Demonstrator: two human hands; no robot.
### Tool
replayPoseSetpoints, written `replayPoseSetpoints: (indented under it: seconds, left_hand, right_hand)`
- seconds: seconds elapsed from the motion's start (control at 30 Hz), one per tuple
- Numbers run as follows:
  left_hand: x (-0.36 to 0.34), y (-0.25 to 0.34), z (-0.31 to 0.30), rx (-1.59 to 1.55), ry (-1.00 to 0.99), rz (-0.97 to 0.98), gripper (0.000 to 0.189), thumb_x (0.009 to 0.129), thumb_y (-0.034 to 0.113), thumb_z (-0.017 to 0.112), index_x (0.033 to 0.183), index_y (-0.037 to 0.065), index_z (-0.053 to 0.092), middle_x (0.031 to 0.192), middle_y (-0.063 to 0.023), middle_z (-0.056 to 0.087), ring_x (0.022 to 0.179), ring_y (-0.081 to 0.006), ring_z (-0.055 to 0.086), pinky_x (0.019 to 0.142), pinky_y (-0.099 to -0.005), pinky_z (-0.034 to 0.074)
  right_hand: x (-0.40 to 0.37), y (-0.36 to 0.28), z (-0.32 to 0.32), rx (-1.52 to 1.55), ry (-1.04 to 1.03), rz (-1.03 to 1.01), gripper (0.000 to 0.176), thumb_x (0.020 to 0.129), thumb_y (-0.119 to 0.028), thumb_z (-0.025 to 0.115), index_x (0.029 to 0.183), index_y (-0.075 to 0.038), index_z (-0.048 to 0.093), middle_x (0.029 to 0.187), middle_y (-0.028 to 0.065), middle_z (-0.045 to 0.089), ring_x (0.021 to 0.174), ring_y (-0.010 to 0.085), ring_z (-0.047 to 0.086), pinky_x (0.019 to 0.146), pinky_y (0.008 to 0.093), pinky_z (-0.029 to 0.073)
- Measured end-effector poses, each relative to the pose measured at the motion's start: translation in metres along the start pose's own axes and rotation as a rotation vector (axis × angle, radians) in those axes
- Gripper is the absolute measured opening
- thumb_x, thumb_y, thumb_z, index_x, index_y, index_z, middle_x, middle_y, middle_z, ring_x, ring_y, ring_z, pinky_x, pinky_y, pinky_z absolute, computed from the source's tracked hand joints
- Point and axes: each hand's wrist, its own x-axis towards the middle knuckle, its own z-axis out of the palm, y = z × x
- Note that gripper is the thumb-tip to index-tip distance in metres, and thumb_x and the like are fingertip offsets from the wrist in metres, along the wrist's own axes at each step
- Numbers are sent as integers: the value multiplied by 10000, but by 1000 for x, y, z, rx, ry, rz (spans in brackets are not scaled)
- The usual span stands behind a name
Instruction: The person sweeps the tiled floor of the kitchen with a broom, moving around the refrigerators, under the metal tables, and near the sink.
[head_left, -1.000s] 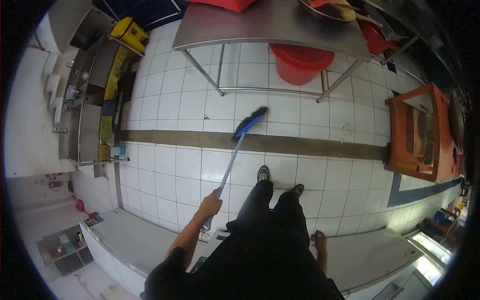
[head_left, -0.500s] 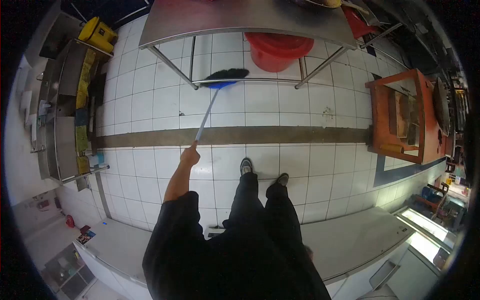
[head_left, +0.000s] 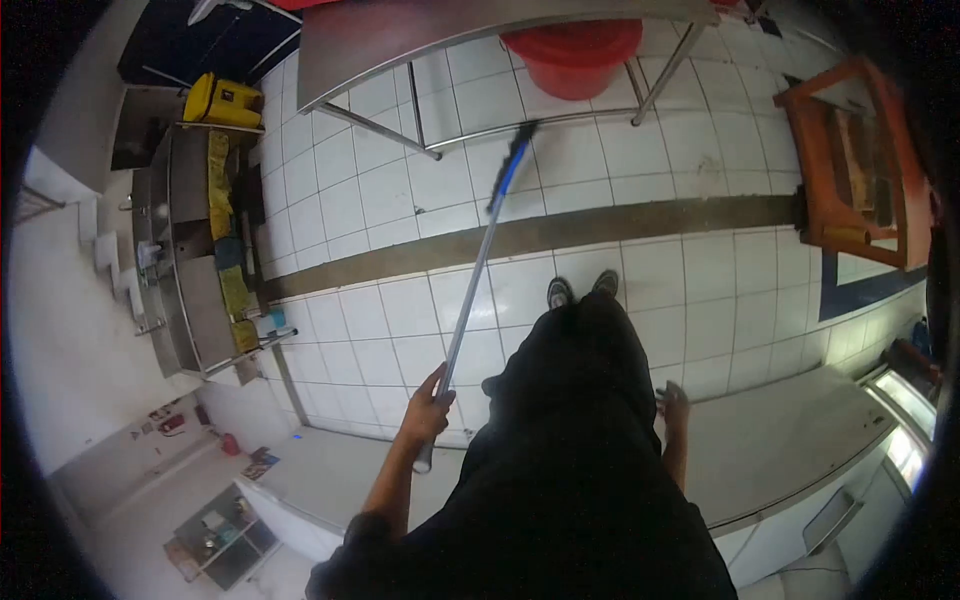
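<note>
Fingers wrapped round its grey pole, my left hand [head_left: 427, 415] holds a long broom [head_left: 474, 290] near the handle's end. The broom's blue head with black bristles [head_left: 511, 168] is over the white tiled floor, beside the lower rail of a steel table [head_left: 400, 45]. My right hand [head_left: 674, 404] hangs at my right side next to a white counter, its fingers apart and nothing seen in them.
A red tub [head_left: 575, 62] stands under the steel table. At the right is an orange frame [head_left: 880, 245]. A yellow bucket [head_left: 222, 102] and steel shelving [head_left: 205, 310] stand at the left. White counters [head_left: 775, 445] lie on both sides of me.
The broom has come out from under the table towards me, its head now turned lengthwise. My left hand is lower and further back. My right hand has come into clearer view.
</note>
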Motion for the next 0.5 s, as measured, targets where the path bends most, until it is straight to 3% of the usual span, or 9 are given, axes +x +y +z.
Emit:
replayPoseSetpoints:
  seconds: [0.03,0.1,0.2,0.33,0.37,0.4,0.43,0.47,0.5]
  left_hand:
    - [-17,20,4,-56,2,1,539,850,85,509,1359,159,348,554,31,377,409,-66,352,361,-245,291]
    - [-37,58,8,-120,37,-1,537,859,66,489,1365,140,327,556,37,368,415,-53,342,355,-237,268]
    - [-6,125,2,1,165,85,539,855,77,499,1363,128,325,583,19,413,420,-68,369,366,-230,304]
    - [156,201,-40,229,242,368,525,837,142,525,1332,83,361,612,-37,493,440,-119,452,398,-286,395]
    - [215,222,-54,437,348,610,535,824,151,529,1328,75,365,655,-93,552,465,-154,512,437,-309,431]
    - [276,252,-66,425,323,472,546,808,168,532,1319,63,371,700,-157,591,516,-202,578,478,-331,467]
    - [366,268,-86,498,347,556,517,799,185,534,1276,35,407,699,-187,602,564,-251,615,508,-354,489]
    - [385,318,-81,465,315,477,458,770,172,558,1182,0,457,673,-164,604,561,-268,615,500,-364,494]
    - [471,336,-100,368,254,558,263,743,127,553,962,-18,544,659,-156,604,518,-266,604,450,-372,485]
  right_hand:
    - [-2,-26,15,-47,44,1,366,907,-281,465,1204,-68,487,983,153,625,828,213,608,599,279,465]
    - [11,-33,25,-77,-7,-14,400,905,-327,469,1205,-62,480,1004,148,624,804,217,608,591,310,464]
    - [20,-36,31,-107,-37,64,408,902,-341,474,1200,-64,482,994,137,628,794,209,606,621,325,459]
    - [-7,-48,38,-101,75,143,403,894,-345,483,1202,-86,481,974,103,630,800,184,595,666,344,454]
    - [-18,-47,40,-54,105,189,443,879,-378,495,1213,-87,471,1025,108,611,854,210,583,712,373,449]
    - [-31,-45,42,-10,139,238,484,865,-410,506,1223,-88,462,1077,114,592,907,237,571,759,402,443]
    - [-46,-42,44,-7,199,258,495,859,-415,511,1229,-90,456,1068,114,592,908,240,570,769,401,440]
    - [-62,-40,50,3,265,280,506,854,-420,516,1234,-93,450,1060,114,593,909,244,568,780,400,436]
    - [-83,-37,61,55,354,272,510,850,-425,518,1235,-96,450,1056,113,592,910,240,568,784,397,435]
